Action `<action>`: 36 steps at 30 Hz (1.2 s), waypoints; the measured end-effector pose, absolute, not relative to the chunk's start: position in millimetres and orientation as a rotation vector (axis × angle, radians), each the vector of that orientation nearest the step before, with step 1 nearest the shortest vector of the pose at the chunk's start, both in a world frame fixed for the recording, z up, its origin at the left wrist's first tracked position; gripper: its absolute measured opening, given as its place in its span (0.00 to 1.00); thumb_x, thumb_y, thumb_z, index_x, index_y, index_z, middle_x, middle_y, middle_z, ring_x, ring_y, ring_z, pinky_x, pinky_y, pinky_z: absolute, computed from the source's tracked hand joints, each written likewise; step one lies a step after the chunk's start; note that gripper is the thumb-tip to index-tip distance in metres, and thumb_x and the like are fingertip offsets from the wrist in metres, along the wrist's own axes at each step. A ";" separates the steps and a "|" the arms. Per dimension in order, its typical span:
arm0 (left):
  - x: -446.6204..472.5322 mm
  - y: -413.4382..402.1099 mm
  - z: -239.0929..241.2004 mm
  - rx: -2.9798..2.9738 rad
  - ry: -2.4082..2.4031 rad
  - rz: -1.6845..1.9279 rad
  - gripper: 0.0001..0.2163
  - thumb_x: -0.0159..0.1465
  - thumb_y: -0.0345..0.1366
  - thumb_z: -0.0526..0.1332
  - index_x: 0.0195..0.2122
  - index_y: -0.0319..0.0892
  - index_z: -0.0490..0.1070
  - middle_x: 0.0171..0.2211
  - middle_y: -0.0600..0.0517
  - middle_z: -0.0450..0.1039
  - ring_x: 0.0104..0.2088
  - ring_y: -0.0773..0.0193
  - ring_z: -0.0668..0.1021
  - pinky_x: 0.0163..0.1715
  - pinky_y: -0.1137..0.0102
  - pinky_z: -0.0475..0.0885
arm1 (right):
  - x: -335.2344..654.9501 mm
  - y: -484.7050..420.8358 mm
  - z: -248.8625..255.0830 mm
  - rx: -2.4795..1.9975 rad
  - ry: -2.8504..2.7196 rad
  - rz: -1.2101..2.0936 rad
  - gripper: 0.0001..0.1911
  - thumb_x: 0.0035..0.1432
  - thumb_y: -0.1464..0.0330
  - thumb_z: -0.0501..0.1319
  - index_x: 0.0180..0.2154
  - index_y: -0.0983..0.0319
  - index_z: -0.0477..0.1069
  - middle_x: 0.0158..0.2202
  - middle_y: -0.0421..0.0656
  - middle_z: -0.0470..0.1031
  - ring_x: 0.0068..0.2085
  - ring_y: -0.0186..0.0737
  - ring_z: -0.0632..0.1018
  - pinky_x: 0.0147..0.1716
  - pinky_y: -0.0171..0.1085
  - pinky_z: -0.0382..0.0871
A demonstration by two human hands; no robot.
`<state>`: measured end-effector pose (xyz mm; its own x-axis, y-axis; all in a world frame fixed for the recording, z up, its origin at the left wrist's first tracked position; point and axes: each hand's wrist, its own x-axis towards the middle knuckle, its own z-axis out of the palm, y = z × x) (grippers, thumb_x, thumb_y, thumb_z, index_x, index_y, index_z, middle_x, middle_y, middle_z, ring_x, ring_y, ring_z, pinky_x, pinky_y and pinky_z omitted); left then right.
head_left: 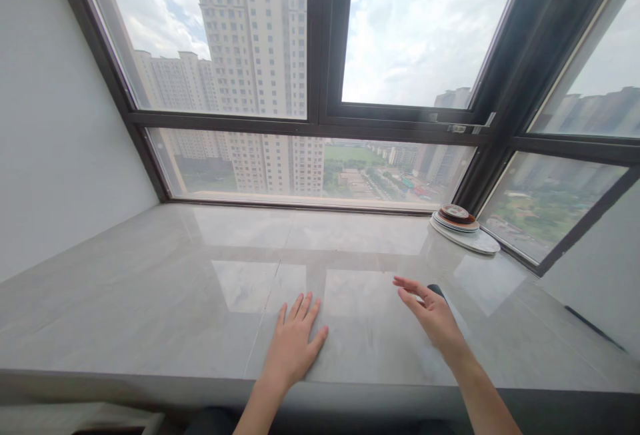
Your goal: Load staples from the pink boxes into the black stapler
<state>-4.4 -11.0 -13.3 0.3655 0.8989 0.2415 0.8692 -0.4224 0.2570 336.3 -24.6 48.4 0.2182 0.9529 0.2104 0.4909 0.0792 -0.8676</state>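
My left hand rests palm down on the glossy pale stone windowsill, its fingers spread and nothing in it. To its right, my right hand is turned sideways at or just above the same surface, the index finger stretched out and the thumb apart from it. No object shows between those fingertips. A small dark object peeks out behind the right hand's knuckles; most of it is hidden, and I cannot tell its kind or whether the hand touches it.
A stack of plates and small dishes stands in the far right corner by the dark window frame. A thin dark strip runs along the right wall. The sill's front edge lies close below my hands.
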 end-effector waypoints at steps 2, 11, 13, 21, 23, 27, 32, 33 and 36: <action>-4.3 -11.2 -13.5 2.520 1.641 0.533 0.27 0.72 0.52 0.48 0.71 0.56 0.52 0.73 0.53 0.46 0.73 0.51 0.51 0.69 0.45 0.47 | 378.3 -22.7 49.2 -1.810 -1.319 0.325 0.34 0.56 0.45 0.60 0.55 0.61 0.76 0.45 0.50 0.80 0.40 0.47 0.78 0.43 0.43 0.71; -4.0 -10.9 -16.5 2.506 1.636 0.556 0.27 0.72 0.52 0.48 0.72 0.56 0.52 0.73 0.53 0.46 0.73 0.51 0.51 0.69 0.45 0.46 | 424.1 -23.3 25.1 -1.871 -1.289 0.599 0.25 0.54 0.47 0.59 0.37 0.59 0.83 0.35 0.49 0.82 0.36 0.50 0.80 0.37 0.41 0.72; -4.0 -10.5 -17.5 2.505 1.636 0.561 0.27 0.72 0.51 0.48 0.71 0.56 0.52 0.73 0.53 0.47 0.73 0.51 0.51 0.69 0.45 0.46 | 406.7 -24.8 21.6 -1.831 -1.269 0.696 0.27 0.54 0.46 0.60 0.39 0.61 0.83 0.31 0.46 0.81 0.31 0.46 0.78 0.30 0.39 0.71; -5.4 -10.4 -10.7 2.403 1.607 0.620 0.24 0.74 0.52 0.44 0.68 0.54 0.60 0.72 0.53 0.53 0.72 0.55 0.54 0.70 0.48 0.47 | 283.5 -9.1 4.8 -1.577 -1.249 1.029 0.32 0.57 0.45 0.60 0.48 0.64 0.80 0.21 0.38 0.71 0.17 0.32 0.67 0.16 0.32 0.63; -7.0 -11.2 -8.0 2.340 1.602 0.672 0.24 0.75 0.51 0.43 0.66 0.53 0.63 0.70 0.52 0.56 0.72 0.57 0.56 0.70 0.49 0.48 | 243.0 -1.0 2.0 -1.537 -1.285 1.018 0.32 0.59 0.44 0.58 0.49 0.63 0.79 0.23 0.39 0.73 0.17 0.33 0.68 0.16 0.32 0.64; -9.4 -12.9 -4.6 2.216 1.593 0.827 0.23 0.74 0.51 0.45 0.63 0.49 0.67 0.66 0.49 0.64 0.68 0.56 0.63 0.69 0.53 0.52 | 174.2 7.3 0.9 -1.469 -1.370 0.964 0.31 0.62 0.44 0.56 0.50 0.62 0.79 0.27 0.41 0.77 0.20 0.35 0.72 0.16 0.31 0.63; 1.2 -15.1 -4.2 2.138 1.681 1.015 0.25 0.69 0.50 0.54 0.63 0.44 0.65 0.62 0.45 0.69 0.63 0.50 0.69 0.65 0.54 0.59 | 148.7 4.0 2.5 -1.464 -1.386 0.790 0.29 0.64 0.46 0.54 0.43 0.62 0.80 0.28 0.43 0.78 0.26 0.37 0.74 0.24 0.32 0.65; 5.6 -16.0 -3.8 2.123 1.714 1.035 0.25 0.68 0.49 0.56 0.63 0.43 0.65 0.61 0.45 0.69 0.62 0.50 0.69 0.65 0.54 0.60 | 152.6 2.5 2.5 -1.476 -1.380 0.753 0.29 0.64 0.46 0.54 0.42 0.63 0.80 0.27 0.43 0.77 0.27 0.38 0.74 0.26 0.32 0.65; 18.6 -19.8 -0.2 2.050 1.865 1.081 0.25 0.66 0.44 0.58 0.63 0.43 0.63 0.58 0.44 0.70 0.58 0.50 0.71 0.60 0.56 0.65 | 174.9 -4.3 1.9 -1.506 -1.358 0.653 0.30 0.63 0.44 0.55 0.37 0.64 0.80 0.27 0.43 0.76 0.28 0.39 0.73 0.29 0.33 0.66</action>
<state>18.6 -19.8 -0.2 -0.0429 0.9183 0.3936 0.7978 -0.2057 0.5668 174.9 -4.3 1.9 0.2339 0.9497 0.2083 0.4301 0.0911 -0.8982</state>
